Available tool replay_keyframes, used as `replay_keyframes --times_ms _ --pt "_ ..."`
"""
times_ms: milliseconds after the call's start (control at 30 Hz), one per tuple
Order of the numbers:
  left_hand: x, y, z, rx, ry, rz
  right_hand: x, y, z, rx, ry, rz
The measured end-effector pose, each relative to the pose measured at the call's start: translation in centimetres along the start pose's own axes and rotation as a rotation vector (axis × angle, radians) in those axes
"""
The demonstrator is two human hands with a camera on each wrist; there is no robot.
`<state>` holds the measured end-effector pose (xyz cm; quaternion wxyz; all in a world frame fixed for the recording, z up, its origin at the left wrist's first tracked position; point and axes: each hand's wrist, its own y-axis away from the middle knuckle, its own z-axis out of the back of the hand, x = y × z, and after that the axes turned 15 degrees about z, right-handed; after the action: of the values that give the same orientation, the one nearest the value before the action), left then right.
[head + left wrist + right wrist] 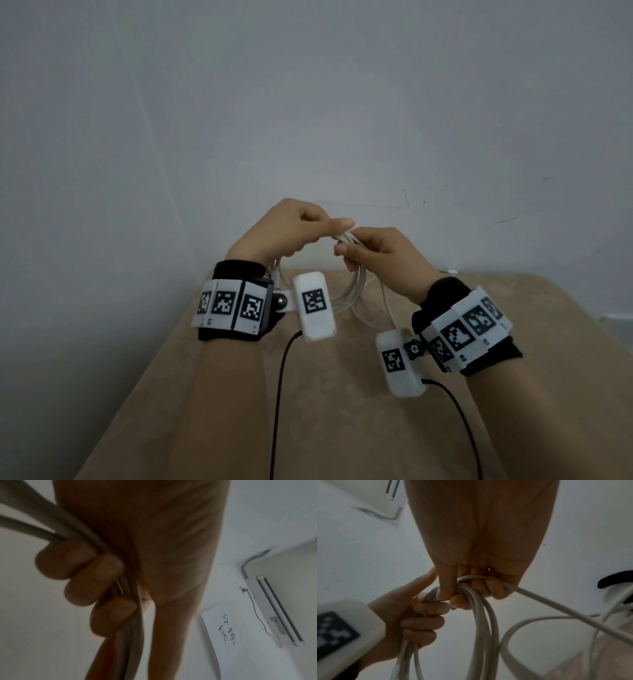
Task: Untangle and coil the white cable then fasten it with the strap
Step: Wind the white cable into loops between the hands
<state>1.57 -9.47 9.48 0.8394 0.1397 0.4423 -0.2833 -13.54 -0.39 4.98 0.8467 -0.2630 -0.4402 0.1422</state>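
Note:
Both hands hold the white cable point(352, 291) up above the far end of the table. Several loops of it hang below them as a loose coil point(481, 628). My left hand point(291, 229) grips the top of the bundle, fingers curled round the strands point(123, 615). My right hand point(373, 253) pinches the same bundle just to the right, thumb point(447, 585) pressed on the strands, while one strand point(556, 605) runs out of it to the lower right. A plug end point(452, 271) lies at the table's far edge. I see no strap.
The table point(342, 428) has a tan cloth and stands against a pale wall point(308, 102). Two black leads point(277, 394) run from the wrist cameras toward me. In the left wrist view, a sheet with handwriting point(228, 628) hangs on the wall.

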Motion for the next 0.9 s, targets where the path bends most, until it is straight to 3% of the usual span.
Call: replay_keyframes --times_ms 333,567,733,900 --pt "0.0 -0.6 -0.8 -0.066 0.014 -0.065 0.1 0.0 0.5 -0.124 -0.038 -0.049" --pt "0.8 -0.8 0.2 -0.141 0.441 -0.044 0.2 0.1 2.3 -0.346 -0.199 -0.099" --pt "1.3 -0.8 0.8 -0.202 0.636 -0.008 -0.4 0.3 2.9 -0.380 -0.203 -0.116" --pt "1.7 -0.7 1.2 -0.255 0.741 0.013 -1.0 0.7 3.2 -0.306 -0.069 -0.122"
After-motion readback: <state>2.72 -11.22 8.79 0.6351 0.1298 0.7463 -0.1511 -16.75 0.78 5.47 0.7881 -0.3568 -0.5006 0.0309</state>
